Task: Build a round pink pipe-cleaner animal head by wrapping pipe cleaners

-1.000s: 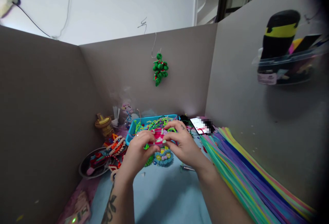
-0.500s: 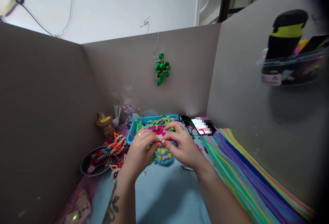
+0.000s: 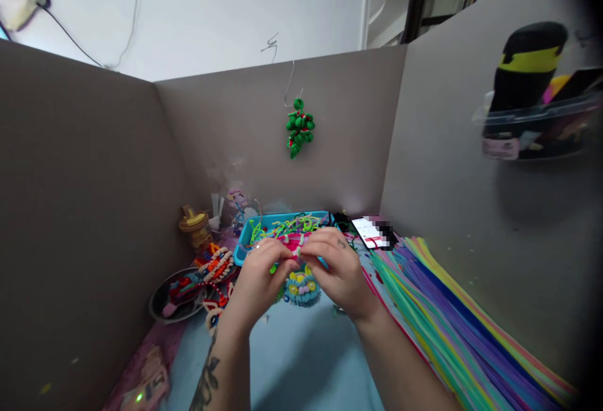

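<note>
I see the left hand (image 3: pixel 261 276) and right hand (image 3: pixel 336 273) pinching the pink piece (image 3: pixel 293 246) before the blue tray's (image 3: pixel 241 252) near edge, the right's fingers just folded together from a wider spread, which I judge firms the grip for working that spot.

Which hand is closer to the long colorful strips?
The right hand. It is just left of the long colorful strips; the left hand is farther away, beyond the right hand.

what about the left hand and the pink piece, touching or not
Touching: the head view shows the left hand pinching the pink piece by its near edge.
</note>
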Motion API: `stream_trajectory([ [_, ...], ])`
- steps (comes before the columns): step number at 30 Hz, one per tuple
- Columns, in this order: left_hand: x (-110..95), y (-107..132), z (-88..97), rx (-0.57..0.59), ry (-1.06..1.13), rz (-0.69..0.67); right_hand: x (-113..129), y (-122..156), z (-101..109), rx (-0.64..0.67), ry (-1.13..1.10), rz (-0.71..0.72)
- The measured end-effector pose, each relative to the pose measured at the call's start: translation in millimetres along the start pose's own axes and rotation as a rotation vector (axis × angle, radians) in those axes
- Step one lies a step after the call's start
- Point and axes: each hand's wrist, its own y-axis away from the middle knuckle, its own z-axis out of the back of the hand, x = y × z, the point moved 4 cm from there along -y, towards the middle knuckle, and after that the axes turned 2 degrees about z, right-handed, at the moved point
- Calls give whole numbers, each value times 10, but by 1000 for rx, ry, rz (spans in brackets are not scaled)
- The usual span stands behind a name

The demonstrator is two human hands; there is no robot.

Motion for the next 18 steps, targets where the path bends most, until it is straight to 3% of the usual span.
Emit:
stream_trajectory([
  [6,-15,6,8,0,21,-14,47,22,15,8,97,53],
  [18,-56,10,6,1,-41,-85,51,-24,0,173,127,27],
])
